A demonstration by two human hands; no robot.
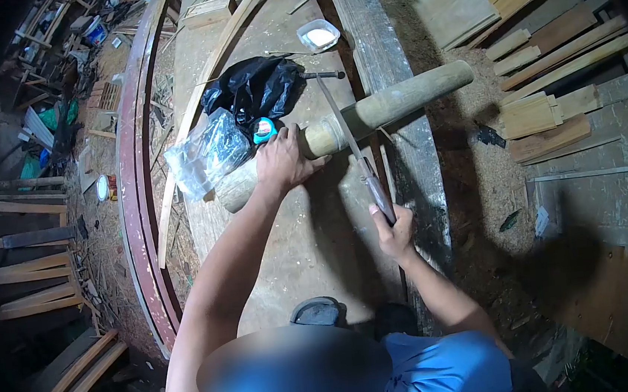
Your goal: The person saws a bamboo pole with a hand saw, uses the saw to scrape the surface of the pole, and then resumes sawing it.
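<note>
A thick round wooden post (417,99) lies slantwise across the workbench (263,294), its far end sticking out past the right edge. My left hand (281,158) grips the top of the post left of the saw, thumb pointing right. In my right hand (395,232) is the handle of a handsaw (351,139). The saw's long narrow blade crosses the post, tip pointing away from me. Just beyond my left hand sit a turquoise tape measure (263,130), a clear plastic bag (209,154) and a black plastic bag (256,87).
Behind the post lie a hammer (323,75) and a clear tub with white contents (318,36). A long thin wood strip (193,111) runs along the bench's left side. Stacked boards (542,112) stand on the right, and wooden frames (34,282) on the left.
</note>
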